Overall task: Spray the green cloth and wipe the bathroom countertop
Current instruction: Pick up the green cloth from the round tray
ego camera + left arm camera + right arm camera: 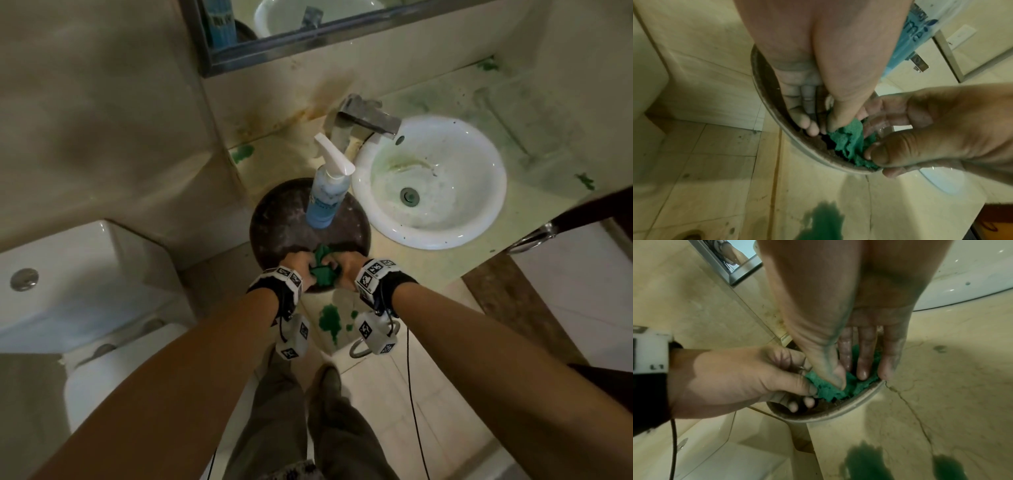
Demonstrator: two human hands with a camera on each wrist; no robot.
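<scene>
A crumpled green cloth [322, 272] lies at the near rim of a dark round tray [274, 219] on the beige countertop [428, 263]. My left hand [303, 272] pinches its left side and my right hand [344, 265] pinches its right side. In the left wrist view the left hand [822, 129] pinches the cloth [846, 142] between thumb and fingertips. In the right wrist view the thumb and wet fingers of my right hand [851, 379] curl into the cloth [830, 391]. A blue spray bottle [323, 195] with a white trigger stands on the tray, untouched.
A white round sink [428, 181] with a metal faucet [371, 118] sits right of the tray. Green stains mark the countertop, with a green puddle [330, 320] below the tray's near rim. A white toilet [68, 281] stands at the left. A mirror [274, 27] hangs above.
</scene>
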